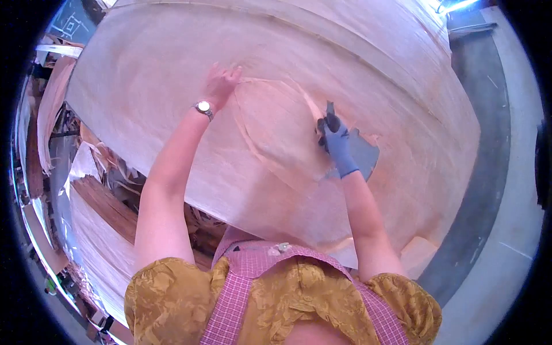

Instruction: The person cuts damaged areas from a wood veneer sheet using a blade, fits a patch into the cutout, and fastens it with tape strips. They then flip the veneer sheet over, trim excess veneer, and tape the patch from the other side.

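Observation:
A large sheet of pale wood veneer lies spread under both hands. My left hand, bare with a wristwatch, rests on it with fingers stretched out, near the top corner of a loose piece of veneer with raised edges. My right hand, in a blue-grey glove with dark fingers, is closed around a dark tool at that piece's right side. The tool's exact kind and working end do not show clearly. A grey patch with an irregular outline lies beside the right wrist.
A long ridge runs across the sheet's far part. Torn veneer scraps and stacked sheets lie below its left edge. On the right are a dark grey strip and a lighter floor. A bright lamp shines top right.

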Tool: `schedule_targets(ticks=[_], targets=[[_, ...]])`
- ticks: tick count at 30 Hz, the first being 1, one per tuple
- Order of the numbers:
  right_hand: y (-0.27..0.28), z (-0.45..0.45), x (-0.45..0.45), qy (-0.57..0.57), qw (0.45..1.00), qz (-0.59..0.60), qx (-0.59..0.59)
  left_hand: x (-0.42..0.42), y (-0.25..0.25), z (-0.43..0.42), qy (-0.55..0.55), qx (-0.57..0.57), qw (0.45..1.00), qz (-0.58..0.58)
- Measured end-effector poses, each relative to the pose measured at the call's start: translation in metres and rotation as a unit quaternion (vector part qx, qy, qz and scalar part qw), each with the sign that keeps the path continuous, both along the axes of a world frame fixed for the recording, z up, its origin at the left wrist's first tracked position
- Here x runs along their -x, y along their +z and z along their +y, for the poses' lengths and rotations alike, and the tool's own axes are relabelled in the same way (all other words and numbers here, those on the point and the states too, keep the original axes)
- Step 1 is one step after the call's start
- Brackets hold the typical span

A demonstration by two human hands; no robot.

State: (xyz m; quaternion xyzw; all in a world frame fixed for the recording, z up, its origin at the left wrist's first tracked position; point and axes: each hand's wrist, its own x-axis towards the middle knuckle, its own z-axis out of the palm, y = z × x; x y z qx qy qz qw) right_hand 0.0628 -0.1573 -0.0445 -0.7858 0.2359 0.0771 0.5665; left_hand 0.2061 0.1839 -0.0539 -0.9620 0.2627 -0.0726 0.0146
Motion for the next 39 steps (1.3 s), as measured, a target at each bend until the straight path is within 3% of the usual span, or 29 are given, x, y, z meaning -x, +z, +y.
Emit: schedule_targets(ticks=[3, 6, 9, 11, 12, 14, 16, 18, 20, 22, 24, 28, 29, 31, 33, 36, 39], targets=[[-0.004, 0.000, 0.000, 0.000, 1.000, -0.018, 0.008, -0.002, 0.009, -0.012, 0.033, -0.060, 0.996, 0.057], [-0.013, -0.003, -0.002, -0.001, 1.000, -0.030, 0.001, 0.000, 0.003, -0.001, -0.011, -0.020, 0.999, 0.023], [-0.001, -0.003, 0.001, -0.016, 1.000, -0.010, -0.023, 0.022, 0.014, 0.036, -0.065, 0.125, 0.984, -0.108], [-0.015, -0.007, -0.001, -0.008, 1.000, -0.019, 0.003, 0.073, 0.051, 0.073, -0.010, 0.234, 0.972, 0.032], [-0.046, -0.019, -0.005, 0.005, 0.999, -0.036, 0.040, 0.104, 0.085, 0.089, 0.059, 0.219, 0.965, 0.128], [-0.053, -0.023, 0.000, 0.014, 0.998, -0.036, 0.046, 0.159, 0.091, 0.155, 0.086, 0.054, 0.990, 0.096], [-0.014, -0.012, 0.000, 0.007, 1.000, -0.006, -0.014, 0.218, 0.091, 0.189, 0.188, -0.239, 0.952, 0.038], [-0.010, -0.009, 0.000, 0.006, 1.000, -0.007, -0.027, 0.213, 0.079, 0.147, 0.159, -0.028, 0.984, 0.075], [-0.004, -0.009, 0.002, 0.004, 0.999, 0.000, -0.043, 0.201, 0.057, 0.066, 0.093, 0.137, 0.974, 0.153], [0.002, -0.008, -0.001, -0.003, 0.998, 0.013, -0.069, 0.173, 0.057, -0.027, -0.021, 0.229, 0.966, 0.115], [0.007, -0.010, -0.003, 0.010, 0.997, 0.022, -0.075, 0.147, 0.040, -0.078, -0.039, 0.264, 0.962, 0.050], [0.031, -0.017, 0.015, 0.087, 0.985, 0.004, -0.147, 0.130, 0.005, -0.084, -0.011, 0.152, 0.983, 0.100], [0.057, -0.011, 0.033, 0.117, 0.980, 0.001, -0.158, 0.128, 0.006, -0.084, -0.019, 0.149, 0.985, 0.090], [0.051, -0.008, 0.080, 0.237, 0.960, 0.044, -0.144, 0.128, 0.005, -0.084, -0.024, 0.149, 0.985, 0.079], [0.016, 0.012, 0.137, 0.320, 0.929, -0.185, 0.028, 0.127, 0.004, -0.085, -0.028, 0.151, 0.985, 0.073], [0.020, 0.034, 0.177, 0.363, 0.856, -0.060, 0.363, 0.128, 0.010, -0.088, -0.022, 0.152, 0.986, 0.061], [0.001, 0.037, 0.194, 0.302, 0.869, -0.121, 0.372, 0.129, 0.017, -0.090, -0.011, 0.120, 0.989, 0.087]])
